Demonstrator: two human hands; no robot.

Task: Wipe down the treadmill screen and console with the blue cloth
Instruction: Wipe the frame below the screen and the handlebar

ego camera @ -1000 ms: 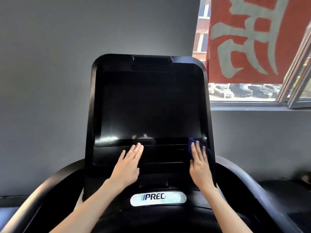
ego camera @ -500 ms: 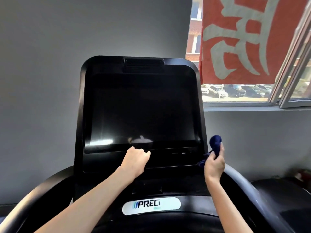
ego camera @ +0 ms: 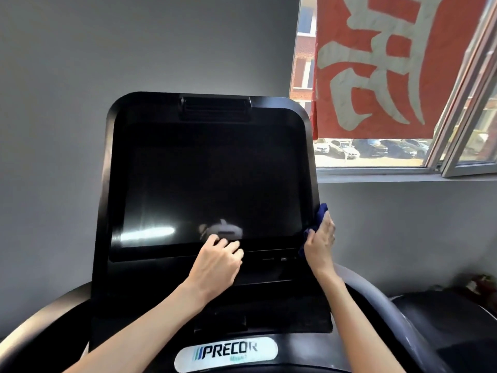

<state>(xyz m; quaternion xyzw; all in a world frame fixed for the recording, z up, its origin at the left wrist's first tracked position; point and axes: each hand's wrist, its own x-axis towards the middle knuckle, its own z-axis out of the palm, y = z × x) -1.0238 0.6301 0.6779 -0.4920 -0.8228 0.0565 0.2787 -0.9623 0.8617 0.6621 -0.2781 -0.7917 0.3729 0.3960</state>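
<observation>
The treadmill screen [ego camera: 209, 184] is dark and switched off, a large black panel with rounded upper corners, and everything else is placed from it. Along its lower edge it carries pale reflections, one a bright streak toward the left, one a blurred shape near the middle. A ribbed black vent [ego camera: 215, 108] sits at the top centre of its frame.

The blue cloth [ego camera: 318, 216] is bunched against the screen's right edge, low down, with a second fold [ego camera: 303, 244] showing beneath the palm near the lower right corner. The right hand [ego camera: 320, 242] is wrapped around the cloth and presses it to that edge, fingers pointing upward along the frame.

The left hand [ego camera: 217, 261] rests just below the screen's bottom centre, on the console [ego camera: 269, 294], its fingers curled into a loose fist that holds nothing, knuckles touching the screen's lower lip. Two small slots [ego camera: 275, 259] lie on the console strip between the hands.

Below the console an oval white badge [ego camera: 226, 355] reads "PRECOR" in dark letters, with blue and green slanted bars before the name; a smaller green word under it is too blurred to read.

Up and right of the screen, a red banner [ego camera: 390, 65] with a large pale character hangs in an open window [ego camera: 457, 146]. Parked cars [ego camera: 349, 150] show below the banner.
</observation>
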